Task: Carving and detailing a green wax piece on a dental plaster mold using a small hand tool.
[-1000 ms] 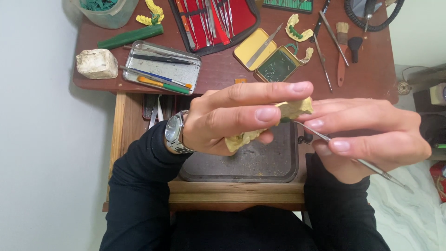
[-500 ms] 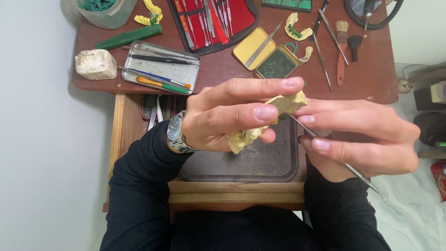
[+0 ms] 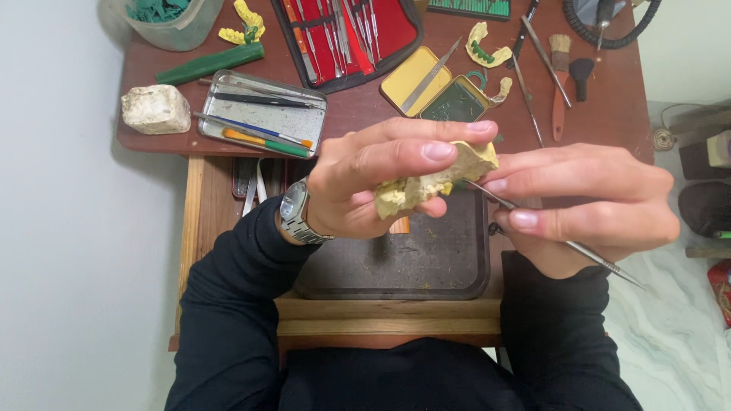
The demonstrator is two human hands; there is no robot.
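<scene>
My left hand (image 3: 381,179), a metal watch on its wrist, grips a pale yellow plaster dental cast (image 3: 430,183) between thumb and fingers, held up over the dark tray (image 3: 426,266). My right hand (image 3: 586,209) pinches a thin steel hand instrument (image 3: 586,255) like a pen. Its tip points left and meets the cast's right underside; the rear end sticks out past my palm to the lower right. Both sleeves are black.
On the brown desk lie a metal tin of tools (image 3: 263,118), a whitish stone block (image 3: 156,109), a green stick (image 3: 212,65), a red instrument case (image 3: 346,34), an open yellow tin (image 3: 434,87), another yellow cast (image 3: 487,46), brushes (image 3: 567,72) and loose steel tools.
Both hands have shifted slightly left and down with the cast and instrument. The instrument stays against the cast.
</scene>
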